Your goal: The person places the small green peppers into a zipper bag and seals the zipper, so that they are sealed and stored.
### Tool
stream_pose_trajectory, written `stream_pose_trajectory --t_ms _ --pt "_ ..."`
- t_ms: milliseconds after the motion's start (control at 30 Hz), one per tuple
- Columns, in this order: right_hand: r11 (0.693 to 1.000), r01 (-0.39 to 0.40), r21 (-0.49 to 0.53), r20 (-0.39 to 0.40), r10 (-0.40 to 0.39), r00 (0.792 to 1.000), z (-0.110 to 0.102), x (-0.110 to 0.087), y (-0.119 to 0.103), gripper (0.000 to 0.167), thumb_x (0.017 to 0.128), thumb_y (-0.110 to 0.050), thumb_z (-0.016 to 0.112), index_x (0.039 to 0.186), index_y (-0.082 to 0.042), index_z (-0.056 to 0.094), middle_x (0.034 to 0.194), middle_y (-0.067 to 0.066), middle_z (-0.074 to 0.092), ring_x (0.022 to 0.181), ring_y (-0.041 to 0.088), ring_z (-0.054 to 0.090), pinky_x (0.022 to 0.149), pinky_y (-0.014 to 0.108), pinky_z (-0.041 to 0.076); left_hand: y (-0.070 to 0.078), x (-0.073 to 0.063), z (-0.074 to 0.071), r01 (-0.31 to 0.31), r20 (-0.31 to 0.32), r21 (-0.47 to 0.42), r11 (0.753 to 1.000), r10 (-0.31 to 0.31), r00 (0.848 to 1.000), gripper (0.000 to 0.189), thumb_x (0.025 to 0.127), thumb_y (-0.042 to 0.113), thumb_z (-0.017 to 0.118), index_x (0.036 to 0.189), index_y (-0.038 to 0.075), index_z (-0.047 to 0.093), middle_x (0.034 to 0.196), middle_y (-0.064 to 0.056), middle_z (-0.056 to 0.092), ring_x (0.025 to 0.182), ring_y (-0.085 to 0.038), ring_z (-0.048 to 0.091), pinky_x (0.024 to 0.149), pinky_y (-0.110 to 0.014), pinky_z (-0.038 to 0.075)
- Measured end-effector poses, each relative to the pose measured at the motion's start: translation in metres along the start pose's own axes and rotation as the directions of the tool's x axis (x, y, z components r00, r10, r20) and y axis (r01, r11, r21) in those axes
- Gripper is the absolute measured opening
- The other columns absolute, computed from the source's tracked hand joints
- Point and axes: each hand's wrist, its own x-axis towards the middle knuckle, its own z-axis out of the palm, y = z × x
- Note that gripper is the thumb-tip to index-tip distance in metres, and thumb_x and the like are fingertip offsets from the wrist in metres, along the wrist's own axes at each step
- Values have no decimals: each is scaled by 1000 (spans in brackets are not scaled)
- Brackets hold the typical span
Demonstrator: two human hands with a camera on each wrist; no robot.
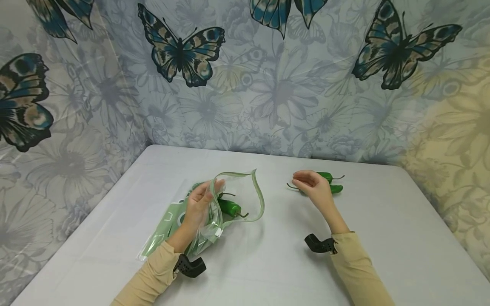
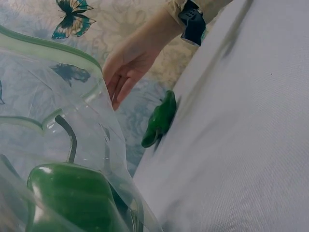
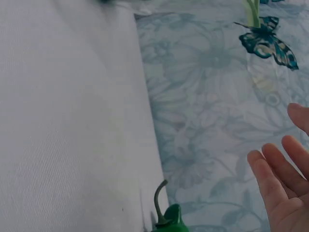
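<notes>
Pale blue-grey fabric (image 1: 283, 93) with faint flowers hangs behind the far edge of my desk, turning yellowish past the right edge. Large dark-and-teal butterflies (image 1: 180, 57) are printed across it. White and smooth, the desk (image 1: 268, 263) fills the space below. My tan sleeves (image 1: 360, 263) reach in over its near edge. Between the left edge and the middle lies a clear bag (image 1: 172, 221) with green print, its mouth raised and spread wide, facing the right edge.

My left grip (image 1: 198, 204) is curled on the bag beside that mouth. My right grip (image 1: 315, 187) hovers right of the middle, relaxed and holding nothing, thumb apart from the fingers. Black wrist mounts (image 1: 319, 244) sit at both cuffs. Beneath my right grip, toward the far edge, two green peppers (image 1: 337, 189) lie side by side, partly hidden, stems pointing opposite ways. Another green pepper (image 1: 229, 207) sits inside the bag, its stem toward the opening; a second stem (image 1: 228, 194) shows just behind it. Smallest is the white slider (image 1: 218, 232) at the bag's mouth.
</notes>
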Motion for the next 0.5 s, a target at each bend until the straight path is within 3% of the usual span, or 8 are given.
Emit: stream_pose_trajectory --t_ms 133,167,300,500 --pt "995 -17 -101 -9 16 1000 -5 2 10 32 81 -14 68 104 5 59 101 18 59 93 23 57 78 23 46 1 -1 -1 15 -13 9 1000 -15 1000 27 86 21 59 112 13 62 113 -3 60 109 -19 51 97 -33 30" --pt "983 -32 -179 -22 29 999 -3 0 0 33 80 -14 69 104 7 58 100 20 59 93 25 57 78 23 46 2 -2 -1 20 -16 9 1000 -20 1000 27 86 21 59 112 13 62 113 -3 60 109 -18 51 97 -32 29" --pt "948 -39 -316 -21 34 999 -9 -1 10 34 80 -13 68 105 8 57 102 21 58 96 30 55 79 24 46 2 -3 -1 31 -18 6 1000 -31 999 27 86 22 60 111 14 62 113 -3 60 109 -18 51 97 -33 29" --pt "922 -24 -387 -34 11 999 -13 -2 28 35 79 -7 69 107 8 56 104 21 57 98 26 55 82 22 43 2 1 -3 25 -14 -4 1000 -25 1000 26 86 21 60 110 13 63 113 -4 60 109 -20 51 98 -35 29"
